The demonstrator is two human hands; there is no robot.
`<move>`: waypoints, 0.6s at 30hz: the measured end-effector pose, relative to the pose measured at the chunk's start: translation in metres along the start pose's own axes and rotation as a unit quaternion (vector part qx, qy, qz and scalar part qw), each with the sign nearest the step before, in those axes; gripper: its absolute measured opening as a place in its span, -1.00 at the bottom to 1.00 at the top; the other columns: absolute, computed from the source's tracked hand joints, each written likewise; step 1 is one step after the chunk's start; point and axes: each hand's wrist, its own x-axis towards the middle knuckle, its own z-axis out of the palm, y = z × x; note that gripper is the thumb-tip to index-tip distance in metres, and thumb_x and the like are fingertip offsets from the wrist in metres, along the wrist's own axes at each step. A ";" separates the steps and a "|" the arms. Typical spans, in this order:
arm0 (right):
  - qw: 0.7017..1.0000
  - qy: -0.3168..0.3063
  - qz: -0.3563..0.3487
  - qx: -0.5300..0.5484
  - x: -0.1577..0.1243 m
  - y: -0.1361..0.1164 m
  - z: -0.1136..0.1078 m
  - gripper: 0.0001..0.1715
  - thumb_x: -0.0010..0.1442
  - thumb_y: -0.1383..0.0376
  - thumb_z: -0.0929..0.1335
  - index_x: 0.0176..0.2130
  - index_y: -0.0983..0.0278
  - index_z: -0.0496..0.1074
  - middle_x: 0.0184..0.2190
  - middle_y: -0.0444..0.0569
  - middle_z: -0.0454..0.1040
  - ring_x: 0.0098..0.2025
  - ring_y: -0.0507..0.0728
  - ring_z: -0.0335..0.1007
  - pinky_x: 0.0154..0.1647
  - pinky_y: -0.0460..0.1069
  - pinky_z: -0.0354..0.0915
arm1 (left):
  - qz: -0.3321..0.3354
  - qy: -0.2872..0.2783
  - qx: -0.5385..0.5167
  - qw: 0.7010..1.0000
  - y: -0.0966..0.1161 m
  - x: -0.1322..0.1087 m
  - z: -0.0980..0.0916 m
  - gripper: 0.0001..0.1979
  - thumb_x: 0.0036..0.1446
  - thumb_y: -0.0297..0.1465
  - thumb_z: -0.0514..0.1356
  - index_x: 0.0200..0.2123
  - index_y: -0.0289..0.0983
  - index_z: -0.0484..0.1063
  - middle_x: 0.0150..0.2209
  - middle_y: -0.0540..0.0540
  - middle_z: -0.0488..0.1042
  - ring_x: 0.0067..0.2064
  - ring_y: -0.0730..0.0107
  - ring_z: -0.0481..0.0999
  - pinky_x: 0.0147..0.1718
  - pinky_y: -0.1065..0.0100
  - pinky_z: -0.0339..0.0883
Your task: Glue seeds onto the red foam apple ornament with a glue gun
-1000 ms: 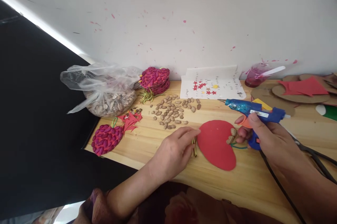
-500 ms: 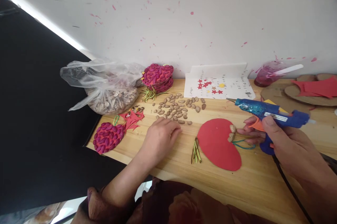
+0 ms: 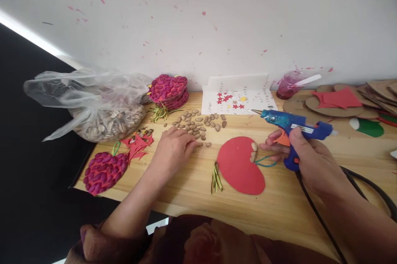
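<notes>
My right hand (image 3: 305,152) is wrapped around a blue hot glue gun (image 3: 293,125) with an orange trigger, its metal nozzle pointing left above the table. My left hand (image 3: 176,146) rests low over the wood, fingers curled together, the tips at a tan peanut shell (image 3: 200,144). Several more peanut shells (image 3: 195,127) lie scattered just behind it. Between my hands is a red heart-shaped cutout (image 3: 240,169). Two shells (image 3: 254,151) sit on its upper right edge, beside a teal cord loop (image 3: 266,162). A yellow-green and dark tassel (image 3: 216,179) hangs off its left side.
Left: a shell-covered magenta heart (image 3: 105,173), red paper scraps (image 3: 136,146), a plastic bag of shells (image 3: 108,119). Behind: stacked magenta pieces (image 3: 169,90), a paper with stars (image 3: 211,104), a paint-stained cup (image 3: 287,86). Right: cardboard shapes (image 3: 297,109) and a black cable (image 3: 321,218).
The view has swung right, so everything appears further left and more cardboard shows at the right. My left fingertips have come to the nearest shell. The glue gun stays in my right hand.
</notes>
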 end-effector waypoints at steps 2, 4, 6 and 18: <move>1.000 -0.018 -0.002 0.016 0.001 0.002 0.001 -0.56 0.23 -0.12 0.35 -0.21 0.16 0.55 -0.12 -0.01 0.60 -0.13 0.24 0.62 -0.40 -0.06 0.54 | -0.003 -0.007 0.000 1.000 -0.002 0.001 -0.002 -0.76 0.29 -0.32 0.20 -0.39 -0.25 0.57 -0.38 -0.09 0.57 -0.28 0.22 0.46 -0.19 0.18 0.30; 0.998 -0.044 -0.001 0.040 0.001 0.004 0.004 -0.57 0.24 -0.11 0.35 -0.20 0.13 0.58 -0.12 -0.02 0.61 -0.07 0.26 0.60 -0.32 -0.01 0.57 | -0.010 -0.013 0.000 1.000 -0.002 0.001 -0.004 -0.73 0.31 -0.32 0.17 -0.40 -0.25 0.57 -0.39 -0.09 0.57 -0.29 0.23 0.46 -0.19 0.18 0.30; 0.996 -0.064 0.003 0.056 0.001 0.004 0.007 -0.59 0.23 -0.10 0.36 -0.20 0.10 0.61 -0.13 -0.03 0.63 -0.02 0.27 0.58 -0.22 0.04 0.58 | -0.016 -0.013 -0.001 1.000 -0.003 0.000 -0.006 -0.72 0.33 -0.33 0.14 -0.39 -0.26 0.57 -0.38 -0.09 0.57 -0.29 0.23 0.47 -0.18 0.18 0.30; 1.000 0.008 0.026 0.005 0.002 0.000 0.004 -0.44 0.10 -0.21 0.39 -0.21 0.17 0.56 -0.03 0.07 0.60 -0.03 0.30 0.58 -0.30 0.00 0.60 | -0.022 0.017 -0.108 0.994 0.009 -0.008 -0.011 -0.86 0.23 -0.40 0.26 -0.15 -0.24 0.58 -0.25 -0.08 0.62 -0.18 0.20 0.51 -0.09 0.15 0.34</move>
